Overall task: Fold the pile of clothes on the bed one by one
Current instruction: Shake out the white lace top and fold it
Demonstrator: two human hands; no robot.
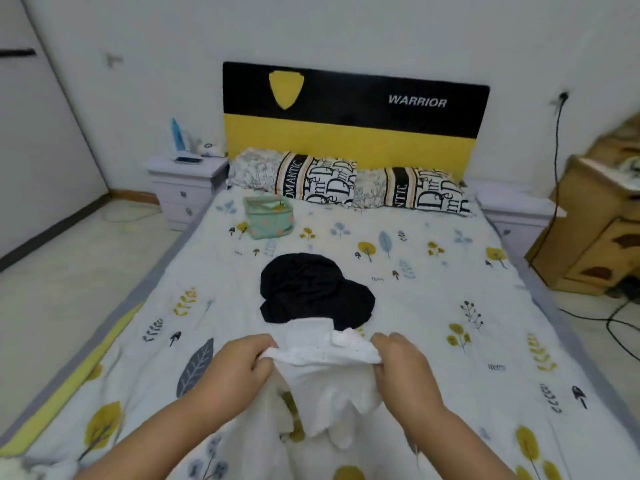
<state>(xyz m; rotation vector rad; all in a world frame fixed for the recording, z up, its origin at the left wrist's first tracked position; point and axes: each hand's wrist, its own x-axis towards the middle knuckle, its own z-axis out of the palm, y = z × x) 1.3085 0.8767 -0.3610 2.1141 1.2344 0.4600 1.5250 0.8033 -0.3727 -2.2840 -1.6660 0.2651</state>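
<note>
Left hand [239, 367]: we grip the white garment's [325, 379] top edge, fingertips buried in cloth.
Right hand [401, 362]: likewise clamped on it.
Garment: hangs above the bed [450, 341]; its type unclear.
Black clothes [311, 289]: heaped mid-bed, near edge hidden.

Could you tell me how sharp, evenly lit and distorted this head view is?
Head view: soft, even light, no glare or hard shadows; the headboard bows from wide-angle distortion; the wooden cabinet at the right edge smears; both hands' grip on the white garment stays fairly sharp.
</note>
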